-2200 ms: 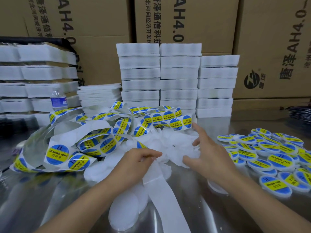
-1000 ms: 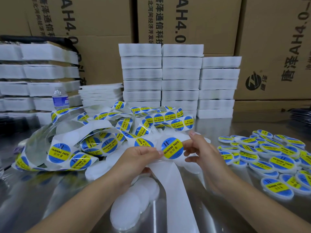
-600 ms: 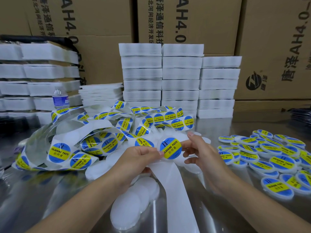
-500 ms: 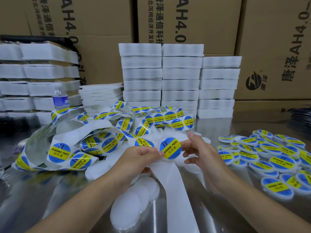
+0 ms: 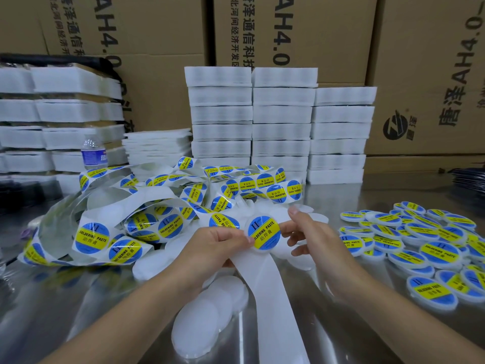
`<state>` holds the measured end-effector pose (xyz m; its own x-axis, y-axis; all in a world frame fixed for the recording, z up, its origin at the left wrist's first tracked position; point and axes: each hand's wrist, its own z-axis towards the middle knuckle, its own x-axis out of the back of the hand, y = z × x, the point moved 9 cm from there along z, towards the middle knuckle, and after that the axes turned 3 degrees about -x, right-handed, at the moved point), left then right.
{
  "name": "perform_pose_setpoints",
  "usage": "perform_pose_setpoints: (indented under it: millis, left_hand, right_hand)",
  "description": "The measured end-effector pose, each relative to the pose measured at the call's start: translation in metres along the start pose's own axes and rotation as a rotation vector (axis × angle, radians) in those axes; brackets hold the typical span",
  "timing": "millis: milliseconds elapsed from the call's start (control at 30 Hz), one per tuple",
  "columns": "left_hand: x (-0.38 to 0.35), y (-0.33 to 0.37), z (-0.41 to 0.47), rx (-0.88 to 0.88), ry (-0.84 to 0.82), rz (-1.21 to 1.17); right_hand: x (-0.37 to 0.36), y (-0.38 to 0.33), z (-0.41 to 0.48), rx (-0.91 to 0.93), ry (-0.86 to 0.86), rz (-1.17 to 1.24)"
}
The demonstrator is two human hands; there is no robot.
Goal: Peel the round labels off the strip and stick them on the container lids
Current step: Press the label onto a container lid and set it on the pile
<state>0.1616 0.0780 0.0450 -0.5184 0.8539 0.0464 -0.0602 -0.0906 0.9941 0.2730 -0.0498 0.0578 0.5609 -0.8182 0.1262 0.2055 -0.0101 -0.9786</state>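
Pinching lid (image 5: 266, 250) at opposite edges: left hand (image 5: 223, 243), right hand (image 5: 307, 232); label (image 5: 264, 232) on. Right of lid: done pile (image 5: 420, 245), nearer right hand.

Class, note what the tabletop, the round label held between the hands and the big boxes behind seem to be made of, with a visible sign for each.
Tabletop: probably stainless steel, polished; it mirrors the white stacks. Round label, on a white lid: glossy printed sticker, paper or film unclear; slight sheen. Boxes: matt brown cardboard, black print, visible seams.
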Motion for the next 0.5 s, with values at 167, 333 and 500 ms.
perform_pose_setpoints:
  millis: [167, 333, 500]
  left_hand:
    - [0.002, 0.003, -0.001, -0.031, 0.031, 0.056]
    - [0.000, 0.012, -0.002, -0.082, 0.011, 0.071]
    - [-0.010, 0.015, -0.006, -0.108, -0.083, 0.070]
  right_hand:
    - [0.012, -0.024, -0.011, 0.285, 0.151, -0.377]
    - [0.025, -0.032, -0.012, 0.313, 0.213, -0.301]
    - [-0.001, -0.030, -0.017, 0.364, 0.001, -0.255]
